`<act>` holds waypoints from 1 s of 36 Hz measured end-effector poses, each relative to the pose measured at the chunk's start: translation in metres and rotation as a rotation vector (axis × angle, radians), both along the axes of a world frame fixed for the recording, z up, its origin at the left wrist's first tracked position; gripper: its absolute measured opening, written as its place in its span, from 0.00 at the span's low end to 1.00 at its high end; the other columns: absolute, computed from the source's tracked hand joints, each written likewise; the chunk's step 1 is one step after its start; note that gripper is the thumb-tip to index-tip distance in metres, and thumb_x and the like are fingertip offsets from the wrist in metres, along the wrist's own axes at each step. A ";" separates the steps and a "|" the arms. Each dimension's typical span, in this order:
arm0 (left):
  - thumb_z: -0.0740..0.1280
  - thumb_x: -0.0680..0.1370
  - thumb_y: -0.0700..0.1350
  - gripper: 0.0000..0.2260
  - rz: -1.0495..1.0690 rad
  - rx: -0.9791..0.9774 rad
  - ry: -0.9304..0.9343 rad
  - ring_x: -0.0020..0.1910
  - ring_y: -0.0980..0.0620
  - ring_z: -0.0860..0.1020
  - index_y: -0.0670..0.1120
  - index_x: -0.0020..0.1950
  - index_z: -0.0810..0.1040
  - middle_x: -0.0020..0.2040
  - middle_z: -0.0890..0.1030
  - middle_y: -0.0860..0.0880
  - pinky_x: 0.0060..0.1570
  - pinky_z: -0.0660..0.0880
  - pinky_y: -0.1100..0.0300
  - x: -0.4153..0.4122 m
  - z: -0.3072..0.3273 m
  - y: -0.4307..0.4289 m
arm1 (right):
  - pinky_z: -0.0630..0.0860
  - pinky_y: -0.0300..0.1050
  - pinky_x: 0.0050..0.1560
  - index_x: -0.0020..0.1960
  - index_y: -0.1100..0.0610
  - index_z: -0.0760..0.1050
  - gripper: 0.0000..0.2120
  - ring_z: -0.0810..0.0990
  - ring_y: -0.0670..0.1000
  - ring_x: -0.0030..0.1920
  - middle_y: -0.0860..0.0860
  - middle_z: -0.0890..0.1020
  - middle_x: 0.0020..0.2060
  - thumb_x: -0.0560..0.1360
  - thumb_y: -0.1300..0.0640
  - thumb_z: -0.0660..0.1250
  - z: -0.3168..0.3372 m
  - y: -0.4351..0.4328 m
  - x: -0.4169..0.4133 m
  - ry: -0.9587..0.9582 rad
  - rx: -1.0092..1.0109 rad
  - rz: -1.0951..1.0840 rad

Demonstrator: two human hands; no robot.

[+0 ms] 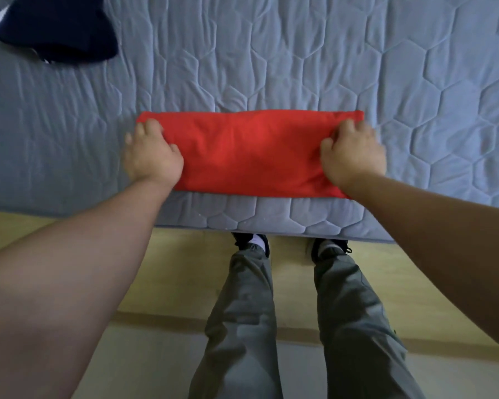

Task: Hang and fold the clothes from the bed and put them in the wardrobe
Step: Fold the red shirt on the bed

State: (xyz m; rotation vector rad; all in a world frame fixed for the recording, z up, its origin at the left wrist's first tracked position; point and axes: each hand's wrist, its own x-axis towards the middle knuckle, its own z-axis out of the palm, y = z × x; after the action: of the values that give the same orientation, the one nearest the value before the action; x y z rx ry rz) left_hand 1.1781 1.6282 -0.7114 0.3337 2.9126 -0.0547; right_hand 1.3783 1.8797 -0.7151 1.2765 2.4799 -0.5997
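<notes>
A red garment [248, 151], folded into a long flat band, lies across the near edge of the bed [329, 67]. My left hand [152, 154] grips its left end with curled fingers. My right hand [353, 152] grips its right end the same way. A dark navy garment [61, 30] with white stripes lies bunched at the far left corner of the bed, well away from both hands.
The bed wears a grey-blue quilted cover with a hexagon pattern. Its near edge [271, 220] runs just in front of my legs and shoes. A yellowish wooden floor [185, 283] shows below the bed edge. The wardrobe is out of view.
</notes>
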 end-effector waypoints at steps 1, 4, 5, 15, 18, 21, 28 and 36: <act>0.67 0.75 0.45 0.18 0.056 0.019 0.023 0.64 0.37 0.73 0.46 0.64 0.73 0.63 0.75 0.41 0.62 0.70 0.44 -0.005 -0.004 0.001 | 0.68 0.62 0.61 0.63 0.60 0.70 0.20 0.71 0.65 0.64 0.62 0.73 0.62 0.77 0.48 0.58 -0.003 0.000 -0.003 0.024 0.040 -0.142; 0.68 0.76 0.51 0.27 0.375 0.101 -0.085 0.71 0.39 0.69 0.44 0.72 0.67 0.71 0.71 0.41 0.68 0.67 0.47 -0.020 -0.024 0.001 | 0.64 0.60 0.67 0.68 0.58 0.66 0.27 0.68 0.62 0.70 0.59 0.70 0.68 0.78 0.40 0.60 -0.015 0.006 -0.008 -0.007 -0.074 -0.544; 0.68 0.76 0.54 0.29 0.484 0.139 -0.165 0.71 0.40 0.70 0.42 0.73 0.66 0.72 0.71 0.40 0.69 0.67 0.49 -0.025 -0.032 -0.003 | 0.63 0.59 0.69 0.70 0.58 0.65 0.30 0.68 0.62 0.71 0.60 0.70 0.69 0.78 0.37 0.59 -0.021 0.009 -0.007 -0.025 -0.151 -0.630; 0.73 0.73 0.63 0.25 0.622 0.613 -0.659 0.50 0.53 0.83 0.46 0.61 0.80 0.55 0.84 0.49 0.59 0.79 0.54 -0.042 -0.058 -0.051 | 0.72 0.51 0.58 0.58 0.63 0.77 0.35 0.78 0.64 0.60 0.63 0.81 0.58 0.81 0.33 0.48 -0.050 0.012 0.006 0.024 -0.262 -0.515; 0.70 0.74 0.65 0.20 0.563 0.583 -0.528 0.41 0.60 0.80 0.49 0.52 0.80 0.49 0.83 0.52 0.51 0.76 0.62 -0.042 -0.063 -0.056 | 0.70 0.52 0.59 0.60 0.64 0.75 0.33 0.76 0.65 0.62 0.65 0.79 0.60 0.83 0.36 0.47 -0.048 0.011 0.005 0.057 -0.229 -0.487; 0.63 0.74 0.71 0.24 0.515 0.472 -0.349 0.43 0.54 0.78 0.50 0.41 0.77 0.43 0.80 0.52 0.49 0.72 0.62 -0.041 -0.063 -0.055 | 0.69 0.50 0.58 0.61 0.62 0.74 0.30 0.76 0.64 0.62 0.63 0.79 0.60 0.83 0.38 0.48 -0.044 0.011 0.007 0.129 -0.215 -0.514; 0.56 0.80 0.65 0.27 0.372 0.092 -0.051 0.59 0.35 0.77 0.41 0.56 0.77 0.58 0.80 0.36 0.58 0.71 0.46 -0.037 -0.052 -0.040 | 0.68 0.50 0.53 0.57 0.59 0.73 0.28 0.76 0.63 0.60 0.61 0.80 0.59 0.82 0.36 0.49 -0.030 0.016 0.010 0.176 -0.184 -0.516; 0.59 0.82 0.56 0.24 -0.566 0.297 0.101 0.76 0.47 0.64 0.47 0.75 0.67 0.79 0.64 0.47 0.73 0.56 0.45 0.047 -0.029 0.035 | 0.70 0.54 0.54 0.56 0.57 0.72 0.28 0.77 0.63 0.59 0.58 0.80 0.57 0.82 0.35 0.47 -0.011 0.010 0.007 0.156 -0.140 -0.479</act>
State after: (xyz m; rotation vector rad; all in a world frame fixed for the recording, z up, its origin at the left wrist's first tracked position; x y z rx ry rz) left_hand 1.2249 1.6628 -0.7400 1.2233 2.8171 0.2838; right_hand 1.3857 1.8899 -0.7264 1.8385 2.1956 -0.9985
